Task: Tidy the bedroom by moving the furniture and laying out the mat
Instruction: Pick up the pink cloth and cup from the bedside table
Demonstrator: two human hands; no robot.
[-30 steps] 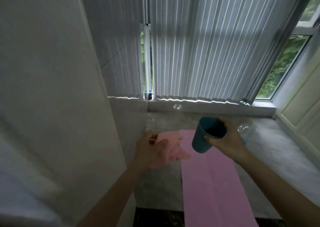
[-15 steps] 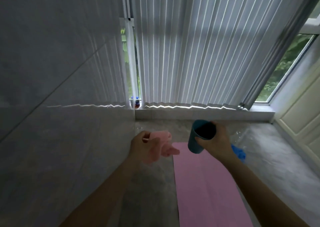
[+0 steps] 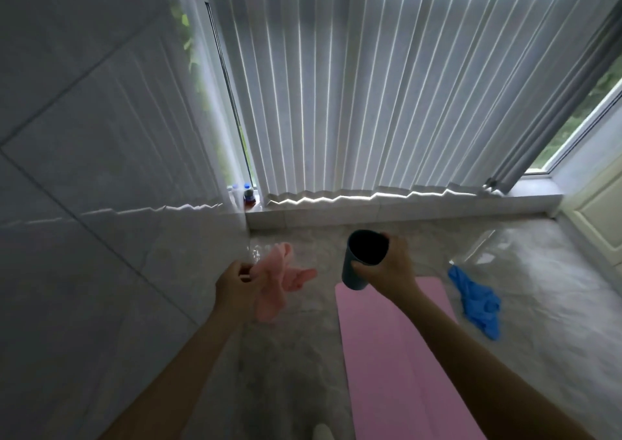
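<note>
- Head view, the only one I have: I look down into a corner where a tiled wall (image 3: 101, 170) meets a window with vertical blinds (image 3: 370, 86), above a marbled floor (image 3: 286, 355).
- My left hand (image 3: 235, 288) has its fingers curled round a limp pink cloth (image 3: 276, 281), which hangs bunched and loose over the floor near the wall.
- My right hand (image 3: 390, 271) grips a dark blue cup (image 3: 361, 261) by its side, thumb toward me and fingers wrapped over the far wall, mouth up and tilted slightly; I cannot tell whether anything is inside.
- The pink mat (image 3: 397, 355) lies flat on the floor beneath my right forearm, its far end just short of the window ledge (image 3: 404, 209), running back toward me and out of the bottom edge.
- A crumpled blue cloth (image 3: 478, 301) sits on the floor just beside the mat's right edge; small bottles (image 3: 247, 195) stand on the ledge in the corner.
- My judgement on handling: the mat looks thin, light and floppy, likely grippy rather than slick, so I would pinch it at a far corner or along the short end and drag or smooth it, not lift from the middle, where it would sag.
- Both hands are occupied, so I would need to set down the cup or cloth first.
</note>
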